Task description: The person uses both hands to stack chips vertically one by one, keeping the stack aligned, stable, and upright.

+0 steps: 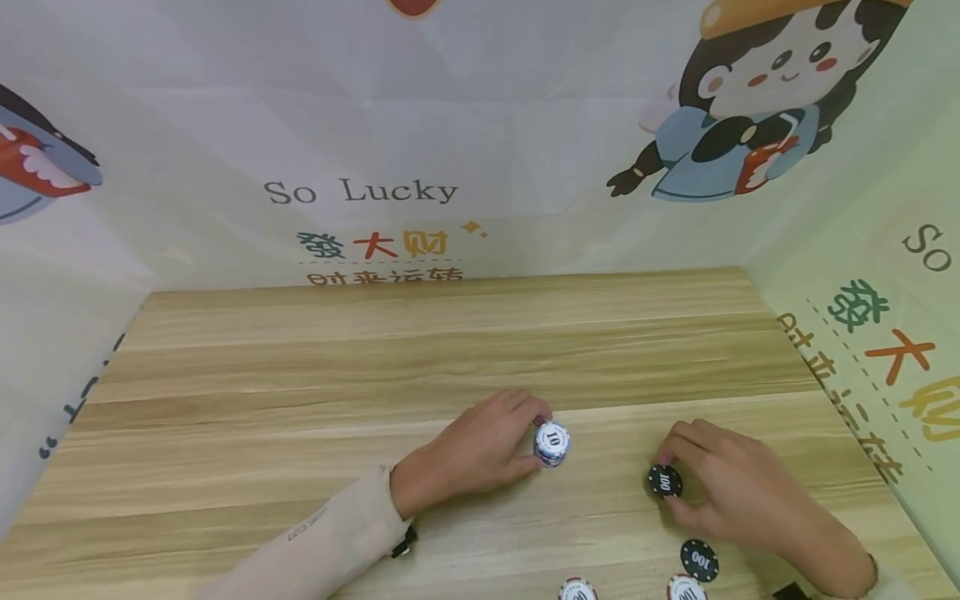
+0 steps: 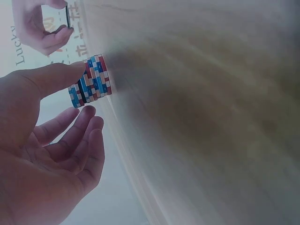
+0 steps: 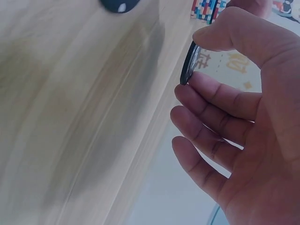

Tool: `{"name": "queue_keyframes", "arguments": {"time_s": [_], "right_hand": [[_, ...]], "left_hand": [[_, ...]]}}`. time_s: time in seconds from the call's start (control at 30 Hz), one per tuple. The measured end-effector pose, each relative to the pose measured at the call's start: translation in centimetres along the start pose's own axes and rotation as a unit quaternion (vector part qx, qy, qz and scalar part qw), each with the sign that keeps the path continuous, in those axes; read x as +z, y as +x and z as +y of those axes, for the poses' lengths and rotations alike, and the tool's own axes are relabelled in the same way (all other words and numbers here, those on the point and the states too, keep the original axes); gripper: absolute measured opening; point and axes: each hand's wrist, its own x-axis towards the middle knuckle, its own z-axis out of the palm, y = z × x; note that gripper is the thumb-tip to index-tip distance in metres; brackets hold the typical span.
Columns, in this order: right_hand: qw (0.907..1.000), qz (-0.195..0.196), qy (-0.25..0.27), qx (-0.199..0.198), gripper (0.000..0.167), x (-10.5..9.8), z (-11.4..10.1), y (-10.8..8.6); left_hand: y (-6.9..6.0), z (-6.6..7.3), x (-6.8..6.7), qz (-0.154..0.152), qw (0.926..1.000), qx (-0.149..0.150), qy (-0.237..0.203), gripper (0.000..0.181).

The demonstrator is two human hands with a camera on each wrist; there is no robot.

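A short stack of poker chips (image 1: 552,443) stands on the wooden table, topped by a blue-and-white chip marked 10. Its layered edge of blue, red, white and black chips (image 2: 97,80) shows in the left wrist view. My left hand (image 1: 480,443) holds the stack from the left between thumb and fingers. To the right, my right hand (image 1: 738,487) pinches one black poker chip (image 1: 663,481) marked 100. The right wrist view shows this chip (image 3: 189,63) edge-on between thumb and fingertips, lifted off the table.
Another black 100 chip (image 1: 699,560) lies flat below my right hand. Two red-and-white chips (image 1: 687,589) are partly cut off at the near edge of the head view. White printed sheets (image 1: 525,167) wall in the back and both sides of the table (image 1: 375,350).
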Motion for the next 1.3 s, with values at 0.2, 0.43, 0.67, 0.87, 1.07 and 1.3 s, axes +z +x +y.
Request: {"name": "queue_keyframes", "arguments": {"time_s": [0.2, 0.43, 0.67, 0.87, 1.07, 1.3], "right_hand": [[0.9999, -0.016, 0.003, 0.002, 0.037, 0.1, -0.8, 1.7], [0.9997, -0.011, 0.013, -0.018, 0.035, 0.5, -1.1, 3.6], [0.9991, -0.026, 0.027, -0.017, 0.032, 0.7, -1.8, 5.3], [0.9989, -0.024, 0.028, -0.029, 0.031, 0.9, -2.3, 6.6], [0.9981, -0.012, 0.036, -0.049, 0.032, 1.3, -2.8, 7.8], [0.9971, -0.013, 0.046, -0.06, 0.032, 1.7, -3.1, 8.9]], "left_hand": [[0.0, 0.0, 0.1, 0.0, 1.0, 0.0, -0.002, 0.046], [0.0, 0.1, 0.0, -0.005, 1.0, -0.003, 0.001, 0.046], [0.0, 0.2, 0.0, -0.006, 1.0, -0.006, -0.005, 0.046], [0.0, 0.1, 0.1, -0.002, 1.0, -0.004, -0.004, 0.047], [0.0, 0.0, 0.2, -0.001, 1.0, -0.005, -0.008, 0.047], [0.1, 0.0, 0.2, -0.004, 0.9998, -0.011, -0.015, 0.056]]}}
